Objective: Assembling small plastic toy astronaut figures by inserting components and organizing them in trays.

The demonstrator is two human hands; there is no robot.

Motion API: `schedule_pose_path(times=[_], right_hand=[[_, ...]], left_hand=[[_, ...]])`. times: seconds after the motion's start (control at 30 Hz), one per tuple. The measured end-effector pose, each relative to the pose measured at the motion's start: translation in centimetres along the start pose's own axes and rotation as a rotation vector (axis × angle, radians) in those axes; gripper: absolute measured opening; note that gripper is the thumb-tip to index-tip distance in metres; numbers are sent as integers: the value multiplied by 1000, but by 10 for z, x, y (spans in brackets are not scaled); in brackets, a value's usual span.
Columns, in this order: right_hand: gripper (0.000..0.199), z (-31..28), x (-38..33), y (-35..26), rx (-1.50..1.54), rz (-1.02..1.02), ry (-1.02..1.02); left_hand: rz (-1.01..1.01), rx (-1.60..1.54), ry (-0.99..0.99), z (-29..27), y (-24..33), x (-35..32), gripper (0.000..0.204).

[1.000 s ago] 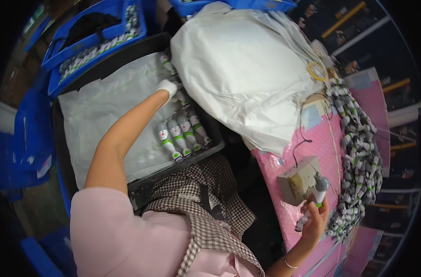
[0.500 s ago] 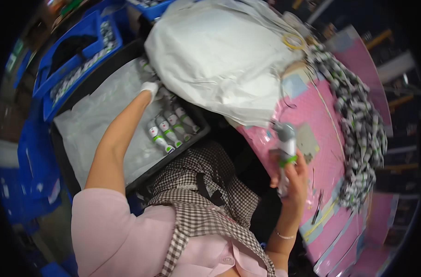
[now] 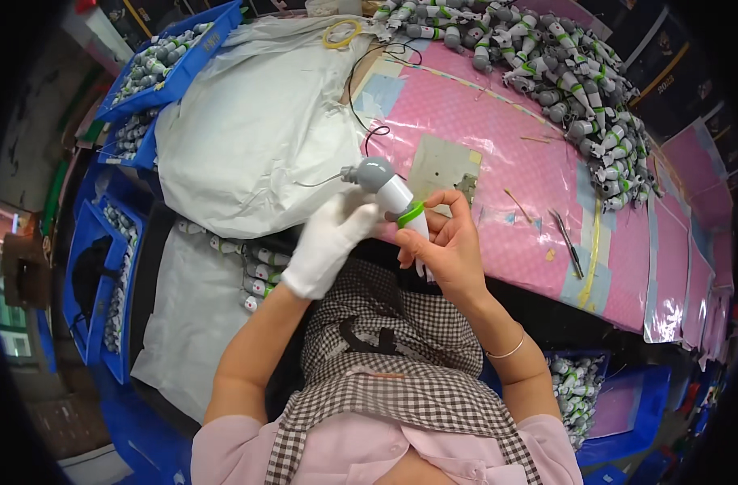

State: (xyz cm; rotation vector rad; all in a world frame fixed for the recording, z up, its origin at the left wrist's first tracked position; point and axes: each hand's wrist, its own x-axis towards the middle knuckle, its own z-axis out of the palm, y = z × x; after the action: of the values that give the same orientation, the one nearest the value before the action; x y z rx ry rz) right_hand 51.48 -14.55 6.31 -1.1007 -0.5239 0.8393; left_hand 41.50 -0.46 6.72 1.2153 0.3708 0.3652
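My right hand (image 3: 446, 246) is bare and closed round a toy-like limb piece (image 3: 393, 194) with a grey ball end, white body and green ring. The piece leans up to the left, and a thin wire or cord runs left from its grey tip. Beside its ball end is my left hand (image 3: 324, 249) in a white glove, thumb and fingers apart. Some of its fingertips are blurred and partly hidden behind the piece, so contact is unclear. Similar pieces (image 3: 260, 271) lie in rows on a white liner (image 3: 187, 291), left of my lap.
A pink-covered table (image 3: 482, 105) holds a heap of like pieces (image 3: 579, 81), a grey plate (image 3: 437, 166) and tweezers (image 3: 567, 242). A white sheet (image 3: 255, 121) with a yellow tape ring (image 3: 342, 34) covers the left part. Blue bins (image 3: 175, 77) stand at far left.
My gloved left hand has left the lined tray and come beside the limb piece. My right hand has brought that piece leftward, in front of me. The view has turned toward the table.
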Motion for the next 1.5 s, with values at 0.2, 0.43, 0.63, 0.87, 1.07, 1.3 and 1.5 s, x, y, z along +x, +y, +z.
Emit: schedule_pose_path(times=[0.2,0.43,0.63,0.87,1.07,1.3,1.5], right_hand=[[44,-22,-23,3,394,-19,-317],[34,-31,-26,5,-206,-341,-131],[40,-43,-23,21,389,-142,-37],[23,-111,-17,-18,-759,-119,399],[17,-151,10,-7,-1719,-392,680],[10,-32,-4,-11,-541,-428,420],[7,-22,6,5,-621,-511,508]], left_hand=[[-92,-612,-209,20,-2,33,48],[-330,-906,-334,42,2,42,52],[-174,-576,-196,46,-8,46,42],[194,-229,64,50,-3,35,26],[376,-149,285,63,-45,40,30],[440,-236,164,59,-61,30,37],[395,-245,192,59,-61,31,43]])
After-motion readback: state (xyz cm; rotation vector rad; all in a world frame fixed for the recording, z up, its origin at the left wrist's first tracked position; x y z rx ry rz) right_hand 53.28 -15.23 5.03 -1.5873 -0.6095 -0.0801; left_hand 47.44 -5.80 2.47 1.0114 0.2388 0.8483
